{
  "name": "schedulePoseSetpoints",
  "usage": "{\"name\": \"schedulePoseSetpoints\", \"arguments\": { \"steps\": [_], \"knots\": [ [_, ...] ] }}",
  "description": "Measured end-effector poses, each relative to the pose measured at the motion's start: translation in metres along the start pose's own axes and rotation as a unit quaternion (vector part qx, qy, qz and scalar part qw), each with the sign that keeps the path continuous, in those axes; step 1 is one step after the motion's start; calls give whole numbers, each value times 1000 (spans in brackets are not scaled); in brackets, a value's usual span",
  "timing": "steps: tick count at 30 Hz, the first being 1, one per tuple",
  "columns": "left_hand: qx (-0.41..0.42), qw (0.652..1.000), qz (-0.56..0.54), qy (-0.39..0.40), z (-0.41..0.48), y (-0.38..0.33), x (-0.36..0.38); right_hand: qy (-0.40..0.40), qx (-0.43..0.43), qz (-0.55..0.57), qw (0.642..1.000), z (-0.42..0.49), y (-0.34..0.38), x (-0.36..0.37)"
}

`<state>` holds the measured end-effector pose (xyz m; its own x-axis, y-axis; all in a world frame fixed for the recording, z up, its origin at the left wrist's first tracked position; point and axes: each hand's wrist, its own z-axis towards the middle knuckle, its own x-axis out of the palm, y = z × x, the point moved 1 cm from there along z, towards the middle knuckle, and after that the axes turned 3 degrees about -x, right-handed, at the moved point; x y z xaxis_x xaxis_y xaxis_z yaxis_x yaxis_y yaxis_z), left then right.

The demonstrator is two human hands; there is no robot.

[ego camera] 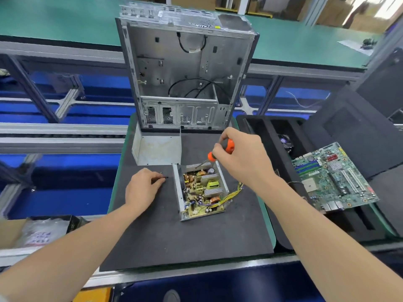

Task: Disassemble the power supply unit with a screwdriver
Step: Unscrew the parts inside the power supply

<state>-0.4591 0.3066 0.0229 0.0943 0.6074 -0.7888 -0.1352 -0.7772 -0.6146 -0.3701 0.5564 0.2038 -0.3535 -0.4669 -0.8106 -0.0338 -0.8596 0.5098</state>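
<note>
Power supply unit (201, 190) lies open on the dark surface (174, 236) — fingers of the right hand (242, 158) grasp the screwdriver (220, 149), its tip at the unit's far edge; the left hand (142, 188) pinches a small dark piece (166, 177).

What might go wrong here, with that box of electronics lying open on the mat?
The screwdriver in the right hand has its tip at the far edge of the open power supply unit; a slip might gouge the bare circuit parts. The small dark piece pinched by the left hand, perhaps a screw, might get lost on the black mat if dropped.
</note>
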Motion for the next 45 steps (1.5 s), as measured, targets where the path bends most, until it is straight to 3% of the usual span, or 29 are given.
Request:
{"name": "schedulePoseSetpoints", "arguments": {
  "steps": [5, 9, 14, 26, 29, 31, 33, 35, 38, 42, 45],
  "knots": [
    [37, 992, -99, -62, 3, -19, -7, -9, 14, -17, 1000, -2, 1, -2],
    [36, 968, -214, 122, 7, -52, -6, -6, 12, -44, 999, -5, -1, -8],
    [34, 970, -200, 134, 1, -54, -8, -8, 15, -56, 998, -6, -11, -20],
    [-142, 944, -286, 86, -80, -101, 26, -10, 46, 50, 998, -3, -45, -36],
    [-171, 953, -215, 125, -94, -116, 28, -13, 35, 119, 992, -1, -57, -40],
    [-122, 984, -42, 124, -88, -123, 17, -26, -5, 136, 990, 1, -63, -44],
    [-56, 992, 102, 56, -71, -134, 3, -28, -52, 121, 991, 3, -66, -47],
    [37, 994, 104, 20, -49, -150, -6, 5, -83, 141, 986, 2, -65, -49],
    [191, 971, 107, 94, -12, -182, -1, 73, -135, 129, 980, -7, -55, -43],
    [239, 926, 167, 239, 18, -207, 17, 239, -138, -24, 961, -34, -53, -9],
    [233, 924, 181, 244, 25, -201, 33, 298, -177, -156, 925, -60, -60, 19]
  ]
}}
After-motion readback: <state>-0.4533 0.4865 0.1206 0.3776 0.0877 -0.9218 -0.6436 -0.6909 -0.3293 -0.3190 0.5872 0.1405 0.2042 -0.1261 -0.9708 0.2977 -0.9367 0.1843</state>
